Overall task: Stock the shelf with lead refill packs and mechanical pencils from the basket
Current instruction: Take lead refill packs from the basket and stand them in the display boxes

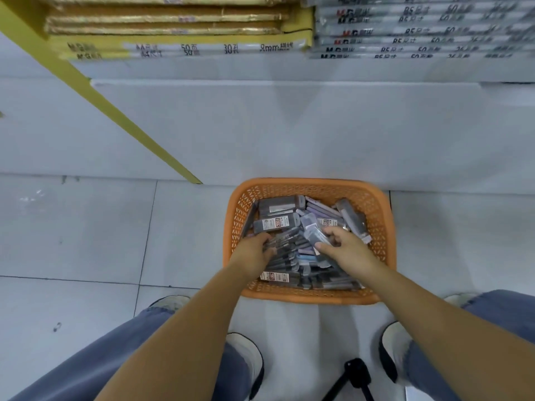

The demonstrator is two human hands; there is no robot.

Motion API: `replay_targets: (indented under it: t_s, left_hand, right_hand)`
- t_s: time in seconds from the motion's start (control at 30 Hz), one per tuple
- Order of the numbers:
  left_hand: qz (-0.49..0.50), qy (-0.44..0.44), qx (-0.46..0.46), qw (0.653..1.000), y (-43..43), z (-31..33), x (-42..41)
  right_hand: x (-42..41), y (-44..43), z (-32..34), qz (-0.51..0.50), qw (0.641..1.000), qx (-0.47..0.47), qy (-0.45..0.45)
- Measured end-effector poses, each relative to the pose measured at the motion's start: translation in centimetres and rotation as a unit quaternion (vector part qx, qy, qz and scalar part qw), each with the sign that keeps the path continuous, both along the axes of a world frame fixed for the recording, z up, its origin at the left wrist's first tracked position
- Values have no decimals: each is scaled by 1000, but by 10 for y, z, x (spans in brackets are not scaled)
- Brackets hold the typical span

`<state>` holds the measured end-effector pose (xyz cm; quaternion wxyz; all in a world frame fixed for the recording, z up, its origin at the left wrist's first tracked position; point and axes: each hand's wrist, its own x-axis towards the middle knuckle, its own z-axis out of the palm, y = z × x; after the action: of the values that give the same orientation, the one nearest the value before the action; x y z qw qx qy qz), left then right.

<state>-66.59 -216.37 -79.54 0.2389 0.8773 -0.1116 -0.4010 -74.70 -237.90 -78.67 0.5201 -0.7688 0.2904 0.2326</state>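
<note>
Grey tiled floor (pixel 86 227), orange plastic lattice basket (pixel 385 227): left hand (pixel 252 253) fingers (pixel 265 237) grip clear pencil packs (pixel 286 241), right hand (pixel 347 250) pinches grey pack (pixel 315 236).

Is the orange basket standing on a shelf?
No, the orange basket sits on the tiled floor in front of the person's shoes, with the left hand and right hand reaching into it.

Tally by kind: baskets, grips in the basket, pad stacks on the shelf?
Orange plastic lattice basket: 1
Grips (bare hands) in it: 2, left grip holding clear long pencil packs, right grip pinching a clear flat pack
Pad stacks on shelf: 2, yellow-gold stack, grey stack
Total: 5
Loose packs: too jumbled to count.
</note>
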Motion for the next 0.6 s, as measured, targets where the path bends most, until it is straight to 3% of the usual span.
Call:
replay_targets:
  t_s: [0.1, 0.2, 0.33, 0.43, 0.6]
  left_hand:
    - [40, 5, -17, 999, 0, 11, -6]
    - [139, 40, -107, 984, -7, 28, -18]
    - [286, 185, -275, 899, -24, 64, -36]
    - [291, 237, -359, 855, -32, 96, -38]
    - [242, 176, -417, 858, -31, 155, -33]
  right_hand:
    - [1, 5, 10, -30, 999, 18, -1]
    - [-2, 11, 22, -80, 995, 54, -8]
    - [0, 26, 53, -171, 976, 116, -64]
    - [3, 34, 86, -195, 963, 134, -125]
    - [2, 35, 157, -168, 951, 128, -227]
